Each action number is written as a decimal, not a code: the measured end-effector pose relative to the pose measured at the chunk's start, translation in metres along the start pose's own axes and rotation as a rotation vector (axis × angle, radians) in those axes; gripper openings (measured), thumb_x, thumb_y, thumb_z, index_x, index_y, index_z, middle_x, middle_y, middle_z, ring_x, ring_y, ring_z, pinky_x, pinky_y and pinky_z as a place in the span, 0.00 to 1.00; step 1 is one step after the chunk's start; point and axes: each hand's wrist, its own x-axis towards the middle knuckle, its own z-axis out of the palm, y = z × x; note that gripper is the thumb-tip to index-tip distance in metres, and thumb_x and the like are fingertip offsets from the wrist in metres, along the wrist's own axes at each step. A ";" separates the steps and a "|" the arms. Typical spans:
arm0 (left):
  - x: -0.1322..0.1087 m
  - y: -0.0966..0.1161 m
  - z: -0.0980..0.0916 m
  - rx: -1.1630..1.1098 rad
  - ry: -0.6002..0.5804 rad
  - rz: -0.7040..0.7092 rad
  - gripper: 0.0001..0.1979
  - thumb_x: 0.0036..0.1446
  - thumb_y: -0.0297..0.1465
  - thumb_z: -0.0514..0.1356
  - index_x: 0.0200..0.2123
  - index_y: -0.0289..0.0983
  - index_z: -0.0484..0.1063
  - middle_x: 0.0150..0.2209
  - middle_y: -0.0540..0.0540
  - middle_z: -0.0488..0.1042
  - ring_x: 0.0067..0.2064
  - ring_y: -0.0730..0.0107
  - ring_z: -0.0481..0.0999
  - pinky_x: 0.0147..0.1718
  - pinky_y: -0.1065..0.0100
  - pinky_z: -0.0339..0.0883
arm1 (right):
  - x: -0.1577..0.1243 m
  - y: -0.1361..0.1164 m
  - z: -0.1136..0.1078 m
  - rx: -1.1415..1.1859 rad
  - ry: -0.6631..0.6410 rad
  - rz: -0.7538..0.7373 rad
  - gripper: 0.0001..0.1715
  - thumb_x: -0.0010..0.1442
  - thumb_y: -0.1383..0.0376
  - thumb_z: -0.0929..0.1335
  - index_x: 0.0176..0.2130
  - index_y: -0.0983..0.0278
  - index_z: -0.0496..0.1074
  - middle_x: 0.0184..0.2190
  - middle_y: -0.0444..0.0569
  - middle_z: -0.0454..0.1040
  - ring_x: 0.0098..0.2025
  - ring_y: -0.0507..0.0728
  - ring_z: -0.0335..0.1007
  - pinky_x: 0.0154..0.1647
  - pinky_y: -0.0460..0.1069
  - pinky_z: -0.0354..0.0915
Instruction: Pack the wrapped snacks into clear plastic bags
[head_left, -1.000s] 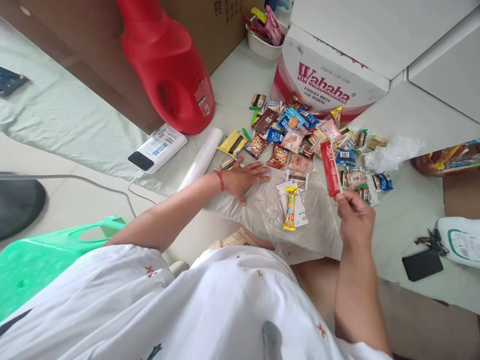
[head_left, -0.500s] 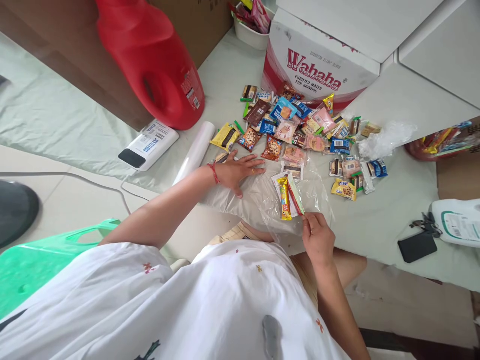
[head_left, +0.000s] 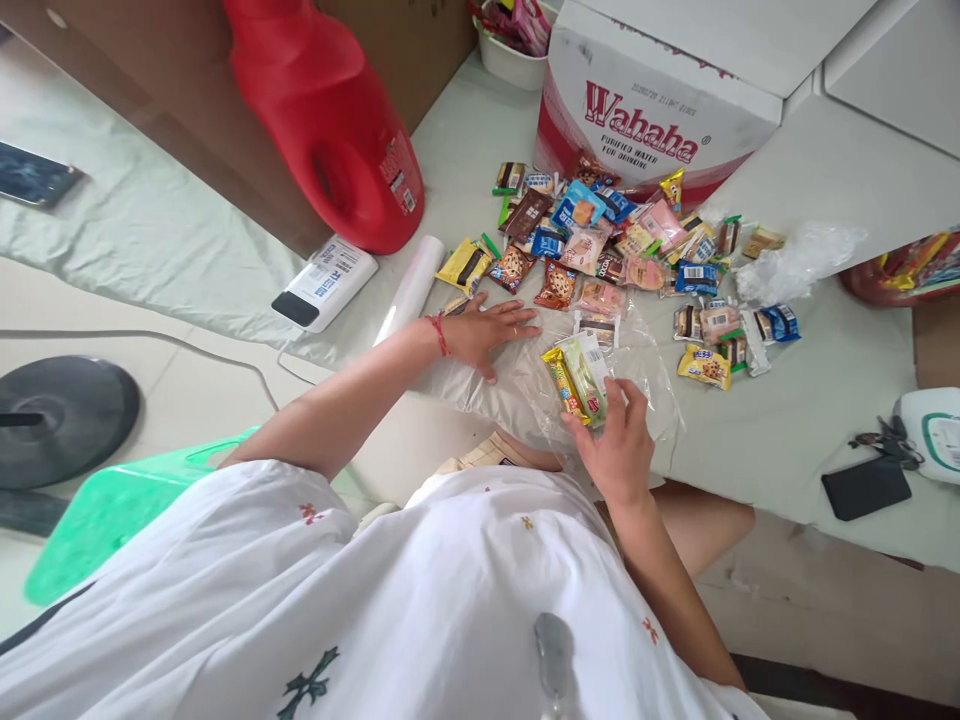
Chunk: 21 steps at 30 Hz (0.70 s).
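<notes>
My left hand point(head_left: 487, 332) lies flat, fingers stretched out, pressing down a clear plastic bag point(head_left: 649, 385) at the table's front edge. My right hand point(head_left: 616, 445) closes thumb and fingers on the near end of a long snack bar point(head_left: 586, 374), pale green with a red end, lying on the bag. A yellow snack bar point(head_left: 559, 376) lies right beside it on the left. Beyond the bag, a spread pile of several small wrapped snacks point(head_left: 600, 245) covers the table.
A red jug point(head_left: 330, 120), a white power bank point(head_left: 326, 283) and a plastic roll point(head_left: 411, 288) are at the left. A Wahaha box point(head_left: 645, 130) and a white bowl point(head_left: 517, 62) stand behind. Crumpled plastic point(head_left: 795, 260) and a black wallet point(head_left: 866, 487) lie right. A green stool point(head_left: 112, 510) is beside me.
My right hand carried the red bar from the right of the pile down to the bag and laid it beside the yellow bar. My left hand stayed flat on the bag.
</notes>
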 end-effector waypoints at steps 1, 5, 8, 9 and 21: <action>-0.001 0.000 -0.001 -0.002 -0.002 -0.001 0.60 0.47 0.51 0.69 0.77 0.52 0.41 0.80 0.43 0.34 0.79 0.39 0.35 0.71 0.33 0.27 | -0.007 -0.001 -0.001 0.008 -0.015 -0.047 0.37 0.67 0.43 0.67 0.65 0.62 0.66 0.59 0.64 0.71 0.59 0.69 0.70 0.51 0.59 0.72; -0.005 -0.004 -0.006 -0.012 -0.019 0.018 0.56 0.49 0.51 0.68 0.76 0.53 0.46 0.80 0.44 0.36 0.79 0.39 0.37 0.71 0.33 0.27 | -0.034 -0.008 0.007 -0.027 -0.184 -0.201 0.28 0.68 0.46 0.68 0.57 0.62 0.73 0.46 0.59 0.77 0.46 0.67 0.73 0.44 0.58 0.71; -0.004 -0.006 -0.008 -0.002 -0.014 0.047 0.47 0.51 0.48 0.68 0.73 0.55 0.57 0.80 0.46 0.38 0.78 0.39 0.39 0.71 0.32 0.29 | -0.043 -0.011 0.022 -0.071 -0.209 -0.153 0.18 0.72 0.57 0.65 0.55 0.62 0.75 0.44 0.58 0.78 0.43 0.65 0.73 0.41 0.56 0.70; -0.004 -0.006 -0.008 0.000 -0.002 0.052 0.43 0.52 0.47 0.67 0.71 0.55 0.62 0.79 0.47 0.39 0.78 0.39 0.40 0.71 0.31 0.30 | -0.044 -0.012 0.026 -0.057 -0.205 -0.128 0.16 0.72 0.60 0.64 0.53 0.61 0.76 0.43 0.57 0.78 0.43 0.64 0.73 0.41 0.56 0.70; 0.004 -0.004 -0.005 -0.307 0.518 0.236 0.19 0.67 0.49 0.57 0.44 0.46 0.84 0.68 0.46 0.69 0.75 0.53 0.55 0.74 0.47 0.48 | -0.031 0.021 -0.016 0.440 0.065 0.144 0.14 0.68 0.55 0.68 0.41 0.61 0.79 0.39 0.49 0.78 0.34 0.54 0.72 0.39 0.50 0.69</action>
